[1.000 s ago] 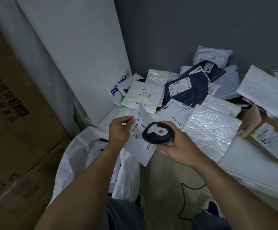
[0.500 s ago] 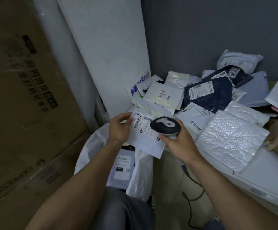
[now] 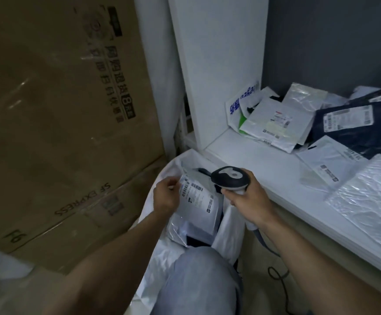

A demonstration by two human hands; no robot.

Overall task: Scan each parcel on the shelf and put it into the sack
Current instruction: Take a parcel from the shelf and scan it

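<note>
Parcel [image 3: 198,201], grey mailer, label up: frame centre, over the open mouth of the white sack [image 3: 229,230], pinched at its left edge by the left hand [image 3: 165,197]. Scanner [image 3: 230,178]: just right of the parcel, right hand [image 3: 248,201] curled round its handle. Shelf [image 3: 264,160], right of frame: further parcels [image 3: 275,119] heaped. Cardboard box [image 3: 59,110]: upper left.

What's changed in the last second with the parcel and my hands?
The left hand lowered the parcel from in front of the shelf into the sack, still pinching its edge. The right hand still grips the scanner. The other parcels stayed put.
</note>
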